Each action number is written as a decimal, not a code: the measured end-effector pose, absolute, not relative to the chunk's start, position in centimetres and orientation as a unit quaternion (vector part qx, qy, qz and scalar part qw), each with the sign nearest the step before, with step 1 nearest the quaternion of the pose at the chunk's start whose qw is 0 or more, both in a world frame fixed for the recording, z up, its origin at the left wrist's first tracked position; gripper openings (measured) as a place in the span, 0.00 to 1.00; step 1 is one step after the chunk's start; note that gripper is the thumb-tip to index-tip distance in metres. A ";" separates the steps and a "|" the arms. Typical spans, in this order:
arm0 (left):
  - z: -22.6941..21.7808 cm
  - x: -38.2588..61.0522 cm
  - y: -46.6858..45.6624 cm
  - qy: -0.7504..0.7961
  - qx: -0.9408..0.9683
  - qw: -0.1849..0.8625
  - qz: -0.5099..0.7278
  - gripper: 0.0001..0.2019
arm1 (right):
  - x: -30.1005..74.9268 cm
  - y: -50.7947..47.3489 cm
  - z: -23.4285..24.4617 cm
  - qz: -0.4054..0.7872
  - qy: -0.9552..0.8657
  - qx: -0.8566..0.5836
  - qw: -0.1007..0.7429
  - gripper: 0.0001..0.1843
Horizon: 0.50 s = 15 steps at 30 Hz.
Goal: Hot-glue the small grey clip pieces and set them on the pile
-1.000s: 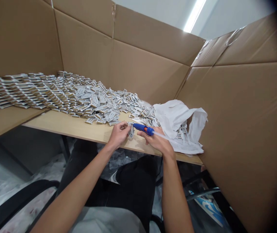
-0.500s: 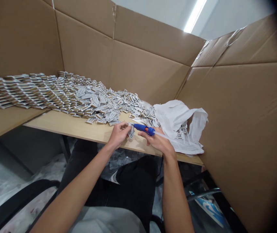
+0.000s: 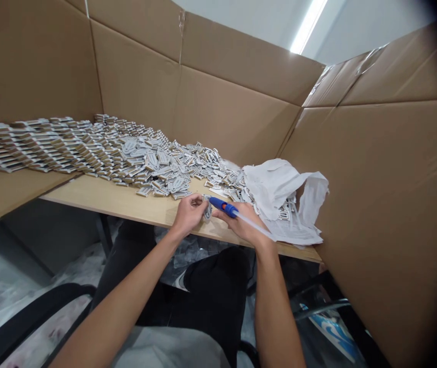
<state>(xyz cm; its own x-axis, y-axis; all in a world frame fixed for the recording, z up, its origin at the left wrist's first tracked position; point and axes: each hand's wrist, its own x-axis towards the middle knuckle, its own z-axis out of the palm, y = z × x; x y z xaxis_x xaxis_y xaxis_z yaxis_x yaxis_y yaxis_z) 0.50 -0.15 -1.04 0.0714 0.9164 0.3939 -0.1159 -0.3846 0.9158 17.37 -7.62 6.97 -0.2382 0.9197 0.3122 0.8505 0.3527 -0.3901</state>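
My left hand pinches a small grey and white flat part just above the front edge of the wooden table. My right hand is closed round a blue pen-like tool with an orange ring and a clear tube trailing back to the right. The tool's tip touches the part between my two hands. Both hands are near the table's front edge, close together.
A long heap of the same grey parts covers the table from left to middle, stacked in rows at the far left. A crumpled white bag lies at right. Cardboard walls enclose the table. A chair arm is below left.
The tool has tilted a little, its tip drawing closer to the part in my left hand. The view has shifted slightly. Both hands stay at the same spot.
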 end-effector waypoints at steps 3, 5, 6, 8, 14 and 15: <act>-1.1 0.5 0.0 0.336 0.593 0.437 0.587 0.12 | 16.8 -7.7 6.9 0.031 -0.784 -0.569 0.246 0.25; -1.2 0.4 0.1 0.343 0.590 0.438 0.585 0.12 | 16.6 -7.7 6.9 -0.033 -0.764 -0.575 0.290 0.25; -1.3 0.4 0.1 0.351 0.589 0.433 0.586 0.12 | 16.7 -7.7 6.9 -0.066 -0.746 -0.576 0.328 0.25; -1.5 0.5 0.2 0.366 0.590 0.418 0.587 0.12 | 17.2 -7.7 7.1 -0.108 -0.705 -0.570 0.408 0.26; -1.8 0.7 -0.6 0.375 0.602 0.385 0.590 0.10 | 20.1 -7.9 7.4 -0.101 -0.679 -0.585 0.433 0.29; -1.7 0.5 -0.8 0.369 0.607 0.385 0.589 0.09 | 20.4 -7.8 7.4 -0.102 -0.675 -0.588 0.433 0.29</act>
